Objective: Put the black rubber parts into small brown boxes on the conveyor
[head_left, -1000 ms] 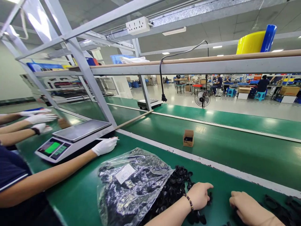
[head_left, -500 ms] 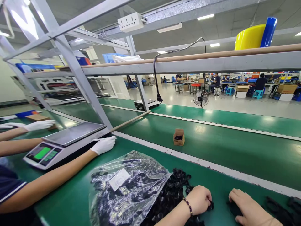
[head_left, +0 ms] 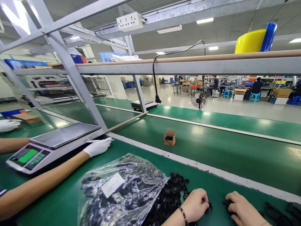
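The open room before me was a bare run of green bench between my two hands and on up to the pale strip along its far edge; past that strip the green belt lay wide, with a small open cardboard box standing on it, dark contents inside. My left side was tight; the clear plastic bag of black parts lay against that arm, its contents spilling in a loose heap beside my wrist, and beyond the bag a co-worker's gloved hand rested near the weighing scale. My left hand was narrow, fingertips pinched on a small black part just off the heap; my right hand curled over a dark piece, though I could not tell whether it was gripped; more black ring-shaped parts lay to its right. A second earlier my left forefinger had pointed outward; now it was bent in; my right hand, fist-like then, had its fingers reaching forward.
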Tool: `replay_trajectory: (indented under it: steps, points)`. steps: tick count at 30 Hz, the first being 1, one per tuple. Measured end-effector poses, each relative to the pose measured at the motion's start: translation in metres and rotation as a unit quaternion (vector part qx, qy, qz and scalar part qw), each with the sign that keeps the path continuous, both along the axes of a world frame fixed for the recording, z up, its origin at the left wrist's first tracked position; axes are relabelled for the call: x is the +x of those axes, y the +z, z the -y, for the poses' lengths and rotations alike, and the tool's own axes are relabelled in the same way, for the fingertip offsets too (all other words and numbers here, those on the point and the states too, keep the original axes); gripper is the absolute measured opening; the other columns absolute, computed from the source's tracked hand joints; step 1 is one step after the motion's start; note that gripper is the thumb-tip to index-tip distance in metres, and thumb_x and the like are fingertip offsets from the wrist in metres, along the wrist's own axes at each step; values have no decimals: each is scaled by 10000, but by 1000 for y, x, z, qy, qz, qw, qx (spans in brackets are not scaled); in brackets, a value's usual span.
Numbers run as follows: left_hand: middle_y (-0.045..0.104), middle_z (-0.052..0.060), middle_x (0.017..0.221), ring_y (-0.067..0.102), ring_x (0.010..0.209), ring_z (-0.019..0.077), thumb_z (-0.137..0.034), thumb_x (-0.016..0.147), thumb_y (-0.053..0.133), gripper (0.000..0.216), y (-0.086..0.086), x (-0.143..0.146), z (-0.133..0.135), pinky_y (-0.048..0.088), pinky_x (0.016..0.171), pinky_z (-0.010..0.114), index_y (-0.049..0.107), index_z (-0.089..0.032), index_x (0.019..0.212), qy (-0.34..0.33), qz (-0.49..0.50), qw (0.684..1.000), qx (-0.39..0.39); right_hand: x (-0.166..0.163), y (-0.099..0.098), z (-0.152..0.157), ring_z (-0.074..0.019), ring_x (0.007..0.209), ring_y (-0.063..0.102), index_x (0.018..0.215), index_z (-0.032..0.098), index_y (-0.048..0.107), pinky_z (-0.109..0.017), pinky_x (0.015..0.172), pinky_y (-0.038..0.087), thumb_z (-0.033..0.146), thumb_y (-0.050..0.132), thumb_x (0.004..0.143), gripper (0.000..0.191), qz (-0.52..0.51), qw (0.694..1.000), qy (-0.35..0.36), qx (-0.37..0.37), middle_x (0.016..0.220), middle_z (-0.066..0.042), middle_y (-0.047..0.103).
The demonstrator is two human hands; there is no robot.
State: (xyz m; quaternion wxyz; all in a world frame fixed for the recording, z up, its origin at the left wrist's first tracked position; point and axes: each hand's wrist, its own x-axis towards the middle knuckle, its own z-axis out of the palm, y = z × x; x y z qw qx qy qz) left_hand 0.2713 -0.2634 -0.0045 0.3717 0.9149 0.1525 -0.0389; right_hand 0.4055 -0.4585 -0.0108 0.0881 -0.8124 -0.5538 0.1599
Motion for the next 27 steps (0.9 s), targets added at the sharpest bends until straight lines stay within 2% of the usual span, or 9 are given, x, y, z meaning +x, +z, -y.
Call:
replay_trajectory:
  steps: [4,9,12,16,19,22,25,27]
  points:
    - [653,-11,766,531,665,137,-172,705,539,151,-4,1,-1,395,605,215,664,-188,787,19,-29,999,-28,6,-9,-2,-246,999,539,775,235,644,-377,879,433,86,481,653,252,-2,1000,-8,3,1107,-51,601]
    - [603,-29,685,496,609,119,-152,682,524,130,-2,2,-2,349,546,208,638,-180,740,37,-41,998,-31,12,-20,-3,-228,1081,537,808,235,634,-336,908,440,82,465,705,250,-18,1000,-18,11,1188,-64,577]
    - [556,-42,630,495,605,119,-131,683,514,91,2,2,-4,332,541,210,589,-184,683,39,-28,999,-24,3,-7,-4,-205,1079,549,827,222,631,-294,915,437,71,455,722,255,-15,999,-27,33,1185,-75,575]
    - [559,-37,662,510,663,127,-86,687,470,123,2,4,-9,349,603,212,537,-181,649,24,5,1000,3,8,31,-3,-182,1068,562,866,207,628,-262,920,434,98,440,778,234,16,994,-34,99,1205,-80,571]
    - [570,-28,713,521,715,135,-78,692,453,130,-5,8,-14,364,659,215,521,-179,645,1,17,1000,10,51,63,16,-201,1093,556,886,187,641,-292,947,422,128,417,824,241,100,985,-70,120,1225,-103,576]
    - [564,-26,728,516,719,137,-77,691,445,129,-14,12,-17,371,678,218,512,-181,654,-10,20,1000,12,117,85,59,-225,1066,571,878,184,665,-325,929,430,165,400,857,267,224,955,-165,100,1237,-107,578]
    - [563,-19,743,517,728,141,-65,683,439,135,-16,14,-17,373,685,225,501,-182,654,-16,26,999,11,175,90,109,-212,966,611,910,177,681,-301,842,451,172,350,888,332,337,903,-262,44,1243,-105,568]
    - [560,-15,745,517,738,147,-67,686,443,133,-12,15,-16,372,692,231,489,-185,646,-22,20,1000,5,197,86,133,-213,849,633,897,157,687,-321,765,456,143,333,878,355,358,889,-284,16,1214,-125,577]
